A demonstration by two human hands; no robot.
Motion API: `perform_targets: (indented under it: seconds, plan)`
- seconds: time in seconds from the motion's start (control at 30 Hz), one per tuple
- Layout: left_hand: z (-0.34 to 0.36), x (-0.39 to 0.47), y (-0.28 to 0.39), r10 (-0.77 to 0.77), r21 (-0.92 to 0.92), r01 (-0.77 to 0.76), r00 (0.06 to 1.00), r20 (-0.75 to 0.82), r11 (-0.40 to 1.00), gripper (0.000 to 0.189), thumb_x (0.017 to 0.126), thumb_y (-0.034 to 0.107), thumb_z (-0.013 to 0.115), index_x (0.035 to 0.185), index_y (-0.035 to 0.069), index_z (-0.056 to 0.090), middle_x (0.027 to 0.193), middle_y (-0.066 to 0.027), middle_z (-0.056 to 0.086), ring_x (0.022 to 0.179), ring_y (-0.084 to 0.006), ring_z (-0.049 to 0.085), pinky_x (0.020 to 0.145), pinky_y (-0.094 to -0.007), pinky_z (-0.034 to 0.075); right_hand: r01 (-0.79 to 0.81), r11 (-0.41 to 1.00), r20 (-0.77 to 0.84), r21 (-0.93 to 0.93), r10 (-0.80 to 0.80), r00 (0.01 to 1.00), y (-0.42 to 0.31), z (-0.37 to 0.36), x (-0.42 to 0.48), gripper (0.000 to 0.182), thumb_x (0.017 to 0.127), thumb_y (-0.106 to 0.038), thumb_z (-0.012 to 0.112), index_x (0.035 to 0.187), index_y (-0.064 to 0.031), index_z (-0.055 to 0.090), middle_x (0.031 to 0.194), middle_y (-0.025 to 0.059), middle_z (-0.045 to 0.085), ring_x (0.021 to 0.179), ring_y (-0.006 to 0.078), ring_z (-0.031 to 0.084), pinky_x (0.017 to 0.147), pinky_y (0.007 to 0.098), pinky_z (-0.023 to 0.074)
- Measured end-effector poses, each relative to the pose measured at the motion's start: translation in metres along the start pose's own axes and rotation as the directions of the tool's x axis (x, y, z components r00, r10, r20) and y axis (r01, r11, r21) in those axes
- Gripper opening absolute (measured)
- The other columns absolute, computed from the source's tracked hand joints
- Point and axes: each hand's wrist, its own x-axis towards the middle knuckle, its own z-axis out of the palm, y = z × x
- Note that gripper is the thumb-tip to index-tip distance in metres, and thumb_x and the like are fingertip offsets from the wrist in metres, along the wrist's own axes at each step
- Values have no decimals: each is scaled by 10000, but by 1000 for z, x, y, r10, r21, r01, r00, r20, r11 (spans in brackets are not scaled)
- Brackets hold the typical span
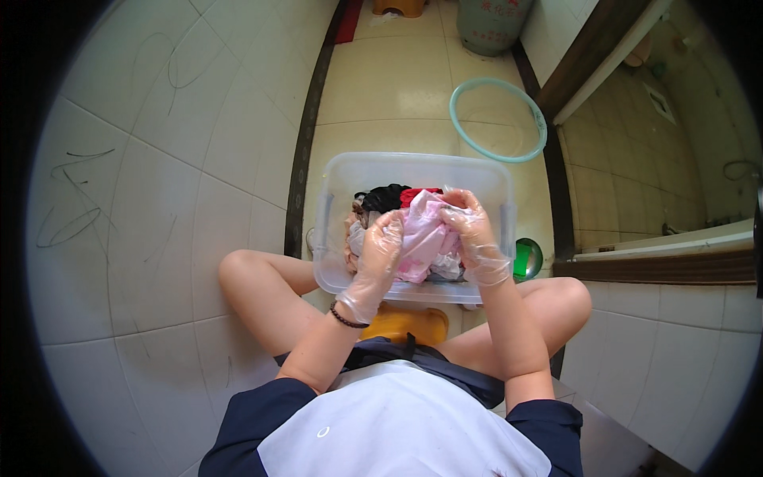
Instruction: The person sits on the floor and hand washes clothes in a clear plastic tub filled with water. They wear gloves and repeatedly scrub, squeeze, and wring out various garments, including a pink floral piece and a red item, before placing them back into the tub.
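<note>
A pink garment with a small print hangs stretched between my two hands, just above a translucent plastic storage box. My left hand, in a clear disposable glove, pinches its left edge. On the other side, my right hand, gloved the same way, grips the upper right part of the cloth. Inside the box lies a heap of clothes: a black garment, a red one, beige cloth and whitish cloth. The pink cloth hides part of this heap.
A yellow plastic stool is under me, behind the box. A clear basin with a turquoise rim stands at the far right on the tiled floor. Beyond it is a gas cylinder. A doorway threshold and a green-labelled round container are at right.
</note>
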Motion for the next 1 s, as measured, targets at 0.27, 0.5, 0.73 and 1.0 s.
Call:
perform_targets:
  seconds: [0.27, 0.5, 0.73, 1.0]
  plan:
    - [23, -19, -19, -176, -385, 161, 984, -4, 909, 281, 969, 318, 421, 999, 71, 553, 814, 14, 542, 703, -74, 490, 621, -232, 423, 580, 83, 434, -811, -579, 690, 30, 32, -21, 244, 873, -140, 586, 661, -24, 559, 568, 107, 522, 472, 223, 511, 460, 315, 408]
    - [26, -18, -13, -214, -294, 230, 973, 85, 928, 346, 967, 407, 366, 863, 121, 530, 694, 28, 498, 614, -93, 482, 546, -260, 407, 682, 65, 458, -728, -694, 555, 19, 55, -44, 122, 802, -68, 594, 691, -36, 554, 564, 108, 477, 472, 285, 498, 415, 362, 393]
    - [36, -11, -2, -372, -378, 409, 913, 168, 831, 310, 916, 432, 495, 850, 133, 547, 774, 6, 529, 709, -72, 502, 566, -249, 424, 101, 814, -105, -571, -195, 975, 27, 0, 12, 276, 907, -281, 550, 821, -24, 597, 702, 55, 537, 622, 144, 496, 607, 288, 441]
    - [14, 13, 19, -117, 363, -65, 881, 458, 930, 670, 770, 200, 728, 1309, 27, 369, 1196, -73, 510, 1042, -143, 518, 869, -276, 445, -126, 989, 0, -84, 126, 992, 3, 17, -12, 444, 896, -444, 527, 1170, -97, 493, 1032, 27, 501, 885, 114, 523, 785, 260, 471]
